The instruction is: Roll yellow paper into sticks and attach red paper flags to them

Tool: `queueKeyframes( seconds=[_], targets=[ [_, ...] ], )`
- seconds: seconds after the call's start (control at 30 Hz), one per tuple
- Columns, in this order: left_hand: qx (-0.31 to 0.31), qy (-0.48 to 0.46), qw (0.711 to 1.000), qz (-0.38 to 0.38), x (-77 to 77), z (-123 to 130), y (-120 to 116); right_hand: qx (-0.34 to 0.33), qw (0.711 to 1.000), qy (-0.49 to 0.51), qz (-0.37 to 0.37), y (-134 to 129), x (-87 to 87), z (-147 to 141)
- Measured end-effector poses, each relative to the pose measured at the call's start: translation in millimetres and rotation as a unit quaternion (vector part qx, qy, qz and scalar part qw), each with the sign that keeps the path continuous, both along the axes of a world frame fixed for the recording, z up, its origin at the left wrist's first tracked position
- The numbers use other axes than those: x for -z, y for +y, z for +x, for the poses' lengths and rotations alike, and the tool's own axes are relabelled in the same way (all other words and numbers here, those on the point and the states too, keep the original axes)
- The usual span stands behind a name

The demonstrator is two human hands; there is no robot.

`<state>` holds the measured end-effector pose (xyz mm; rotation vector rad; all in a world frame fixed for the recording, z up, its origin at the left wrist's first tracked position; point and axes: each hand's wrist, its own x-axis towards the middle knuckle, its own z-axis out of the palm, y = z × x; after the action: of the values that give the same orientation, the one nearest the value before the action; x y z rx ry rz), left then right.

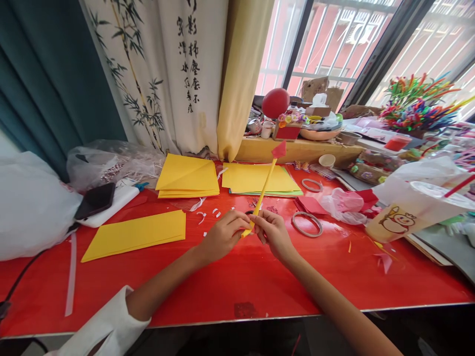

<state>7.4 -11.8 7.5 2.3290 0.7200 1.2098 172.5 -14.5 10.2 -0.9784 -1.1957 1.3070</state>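
Observation:
Above the middle of the red table, a thin yellow paper stick (266, 190) with a red paper tip (279, 149) slants up and to the right. My left hand (226, 231) pinches it near its lower end. From the other side my right hand (273, 231) also has its fingers closed on it, just above the lower end. A small dark ring-like thing (250, 212) shows behind the fingers; I cannot tell what it is. Small white paper scraps (215, 212) lie beyond my left hand.
Yellow sheets (137, 233) lie at left, with yellow stacks (188, 177) at the back. A phone (95, 200) rests by a white plastic bag (33, 198). Tape rolls (307, 225) and red paper (310, 204) lie right of my hands. A drink cup (408, 212) stands at far right.

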Motion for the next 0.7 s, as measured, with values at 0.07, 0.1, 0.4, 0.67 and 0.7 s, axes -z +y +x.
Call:
queueKeyframes(
  seconds=[0.07,0.1,0.4,0.67,0.7],
  targets=[
    [-0.011,-0.026,0.995,-0.096,-1.6,4.5,-3.2,0.03,0.999,0.009,0.01,0.3,-0.2,1.6],
    [-0.009,-0.054,0.986,-0.156,-2.9,6.5,-5.1,0.039,0.999,0.018,0.012,0.9,-0.2,2.1],
    [0.109,-0.348,0.826,-0.43,-11.5,13.9,-8.1,-0.036,0.996,0.077,0.014,4.5,0.1,-0.1],
    [0.111,-0.39,0.781,-0.475,-8.4,17.1,-13.6,-0.062,0.992,0.092,0.056,-0.5,4.6,-2.4],
    [0.106,-0.392,0.78,-0.477,-7.5,17.1,-13.7,-0.067,0.992,0.09,0.058,-0.8,5.6,-2.9]
  ],
)
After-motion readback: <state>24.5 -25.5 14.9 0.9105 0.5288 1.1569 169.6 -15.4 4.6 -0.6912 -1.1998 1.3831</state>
